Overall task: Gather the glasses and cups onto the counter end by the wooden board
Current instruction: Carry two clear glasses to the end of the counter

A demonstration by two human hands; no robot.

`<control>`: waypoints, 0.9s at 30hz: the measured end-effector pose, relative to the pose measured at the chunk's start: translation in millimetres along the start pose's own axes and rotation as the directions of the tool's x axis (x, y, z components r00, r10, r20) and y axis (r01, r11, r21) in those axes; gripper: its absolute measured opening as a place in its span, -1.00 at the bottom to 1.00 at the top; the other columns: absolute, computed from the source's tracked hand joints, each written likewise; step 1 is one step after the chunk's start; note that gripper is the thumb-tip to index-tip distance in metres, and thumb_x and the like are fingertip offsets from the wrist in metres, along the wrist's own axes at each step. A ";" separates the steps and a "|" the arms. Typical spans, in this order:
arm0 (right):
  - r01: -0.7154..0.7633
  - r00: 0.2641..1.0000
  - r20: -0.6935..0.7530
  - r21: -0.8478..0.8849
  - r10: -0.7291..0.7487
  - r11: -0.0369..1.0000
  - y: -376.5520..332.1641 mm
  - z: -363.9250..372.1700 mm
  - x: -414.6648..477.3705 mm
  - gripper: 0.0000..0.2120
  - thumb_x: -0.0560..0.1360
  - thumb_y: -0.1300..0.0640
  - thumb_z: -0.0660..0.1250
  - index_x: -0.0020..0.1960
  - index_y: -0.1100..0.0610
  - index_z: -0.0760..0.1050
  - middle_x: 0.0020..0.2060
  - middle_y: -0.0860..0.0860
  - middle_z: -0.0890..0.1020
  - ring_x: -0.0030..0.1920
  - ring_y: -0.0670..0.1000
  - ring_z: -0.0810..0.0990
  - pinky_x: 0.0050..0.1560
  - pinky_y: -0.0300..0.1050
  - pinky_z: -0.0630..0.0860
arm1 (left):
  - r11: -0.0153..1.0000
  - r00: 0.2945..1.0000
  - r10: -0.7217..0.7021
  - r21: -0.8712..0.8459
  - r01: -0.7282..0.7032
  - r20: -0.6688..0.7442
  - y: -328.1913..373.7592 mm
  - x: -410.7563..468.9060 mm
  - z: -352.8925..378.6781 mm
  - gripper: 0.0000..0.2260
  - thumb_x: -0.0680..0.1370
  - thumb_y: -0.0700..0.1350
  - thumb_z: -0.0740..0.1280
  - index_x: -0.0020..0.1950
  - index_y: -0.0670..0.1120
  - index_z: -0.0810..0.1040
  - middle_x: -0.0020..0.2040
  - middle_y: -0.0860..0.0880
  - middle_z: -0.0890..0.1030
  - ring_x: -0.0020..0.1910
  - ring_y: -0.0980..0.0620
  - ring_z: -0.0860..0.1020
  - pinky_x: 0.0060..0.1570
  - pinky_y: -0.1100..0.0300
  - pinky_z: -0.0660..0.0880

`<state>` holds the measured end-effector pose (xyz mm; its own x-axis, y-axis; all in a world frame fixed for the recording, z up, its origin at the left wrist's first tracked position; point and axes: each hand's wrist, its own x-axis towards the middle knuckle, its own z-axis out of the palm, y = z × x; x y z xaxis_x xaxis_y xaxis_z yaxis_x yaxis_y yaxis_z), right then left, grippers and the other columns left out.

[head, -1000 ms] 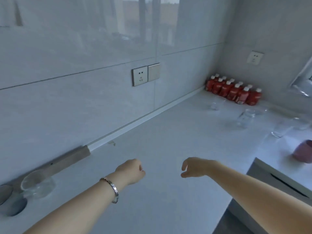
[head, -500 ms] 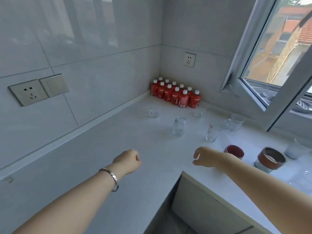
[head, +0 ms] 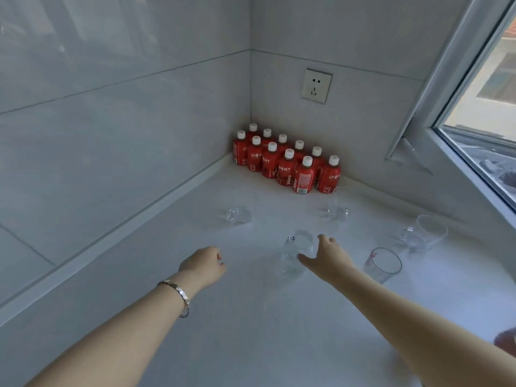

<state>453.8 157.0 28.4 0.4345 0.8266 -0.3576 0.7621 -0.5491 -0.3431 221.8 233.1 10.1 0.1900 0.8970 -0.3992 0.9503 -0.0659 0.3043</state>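
Several clear glasses stand on the white counter (head: 251,331). A tall clear glass (head: 294,254) is nearest, and my right hand (head: 326,258) reaches it with thumb and fingers spread around its right side, touching or nearly so. My left hand (head: 205,265) hovers to the left of it, fingers curled, empty. A low glass cup (head: 237,215) sits further left, another small glass (head: 336,210) behind, a tumbler with a red mark (head: 382,265) to the right, and a handled glass cup (head: 425,233) beyond it. The wooden board is out of view.
A pack of red bottles with white caps (head: 287,160) fills the corner. A wall socket (head: 316,86) is above them. An open window frame (head: 446,107) juts in at the right. A dark red cup's edge (head: 506,340) shows at the right border.
The view has swung right, into the corner, and moved closer. My right hand has gone forward to the tall glass and spread out. My left hand stays curled beside it.
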 end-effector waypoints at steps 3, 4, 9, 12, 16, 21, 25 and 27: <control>-0.050 0.998 0.041 0.076 0.047 0.996 -18.3 9.5 39.5 -0.25 0.40 -0.19 0.38 0.39 0.18 0.19 0.28 0.15 0.39 0.26 0.19 0.47 0.18 -0.01 0.45 | 1.000 1.000 -0.022 0.016 0.022 0.009 -0.2 49.4 -10.3 -0.63 0.54 -0.05 0.22 0.33 -0.11 0.38 0.34 -0.11 0.46 0.29 -0.12 0.46 0.23 0.10 0.42; -0.051 0.997 0.061 0.061 0.047 0.997 -21.5 13.9 48.7 -0.23 0.39 -0.20 0.38 0.41 0.17 0.17 0.29 0.15 0.38 0.28 0.19 0.46 0.19 -0.02 0.43 | 0.999 1.000 -0.026 0.021 0.026 0.003 0.8 64.7 -12.9 -0.61 0.54 -0.05 0.23 0.35 -0.12 0.35 0.34 -0.13 0.44 0.30 -0.14 0.45 0.26 0.06 0.43; -0.025 0.998 0.066 0.041 0.022 0.999 -17.4 31.2 69.9 -0.28 0.41 -0.15 0.38 0.44 0.06 0.17 0.33 0.07 0.38 0.26 0.14 0.49 0.17 -0.10 0.43 | 0.999 0.997 0.030 -0.023 -0.032 -0.076 16.8 130.0 -20.0 -0.34 0.48 0.00 0.35 0.48 -0.14 0.13 0.46 -0.16 0.24 0.40 -0.21 0.31 0.31 -0.03 0.34; 0.015 0.998 0.065 0.053 -0.019 0.998 -10.1 30.4 74.4 -0.30 0.38 -0.14 0.41 0.42 0.00 0.22 0.32 0.01 0.41 0.23 0.10 0.52 0.15 -0.12 0.43 | 0.988 0.990 0.105 -0.105 -0.115 -0.096 30.5 163.4 -18.9 -0.12 0.40 0.09 0.44 0.53 -0.10 -0.01 0.54 -0.09 0.11 0.47 -0.15 0.24 0.38 -0.04 0.29; 0.044 0.996 0.079 0.068 -0.049 0.997 -0.6 23.8 77.9 -0.31 0.34 -0.15 0.44 0.38 -0.03 0.27 0.31 -0.06 0.43 0.21 0.04 0.54 0.12 -0.15 0.45 | 0.966 0.995 0.085 -0.242 -0.094 -0.050 47.7 190.3 -8.4 -0.07 0.34 0.06 0.50 0.53 -0.07 0.00 0.53 -0.07 0.13 0.47 -0.08 0.26 0.42 0.01 0.27; 0.062 0.994 0.086 0.072 -0.068 0.995 12.0 12.4 77.5 -0.34 0.33 -0.16 0.45 0.34 -0.01 0.31 0.28 -0.06 0.47 0.20 0.03 0.54 0.12 -0.18 0.43 | 0.963 0.982 0.009 -0.262 -0.059 -0.188 57.0 178.7 -2.4 -0.27 0.30 -0.05 0.54 0.37 -0.13 0.27 0.30 -0.14 0.38 0.24 -0.15 0.48 0.12 0.05 0.45; 0.115 0.990 0.078 0.063 -0.120 0.991 19.1 -0.9 67.3 -0.33 0.33 -0.17 0.45 0.35 -0.02 0.30 0.29 -0.08 0.46 0.23 0.01 0.52 0.13 -0.19 0.42 | 0.957 0.985 0.013 -0.284 -0.062 -0.171 58.0 143.7 10.0 -0.28 0.26 -0.09 0.56 0.30 -0.18 0.28 0.28 -0.14 0.38 0.21 -0.15 0.48 0.10 0.06 0.46; 0.156 0.984 0.078 0.055 -0.160 0.986 22.3 -8.2 57.7 -0.32 0.33 -0.17 0.44 0.35 -0.01 0.29 0.30 -0.08 0.46 0.23 0.01 0.52 0.15 -0.18 0.43 | 0.945 0.989 0.005 -0.323 -0.054 -0.148 56.8 116.3 18.2 -0.34 0.25 -0.12 0.56 0.22 -0.16 0.29 0.29 -0.13 0.40 0.23 -0.12 0.46 0.12 0.10 0.44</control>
<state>499.8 193.5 7.2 0.2683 0.8916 -0.3647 0.7931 -0.4194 -0.4417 302.4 325.8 -34.8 0.1563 0.9516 -0.2648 0.8080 0.0310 0.5884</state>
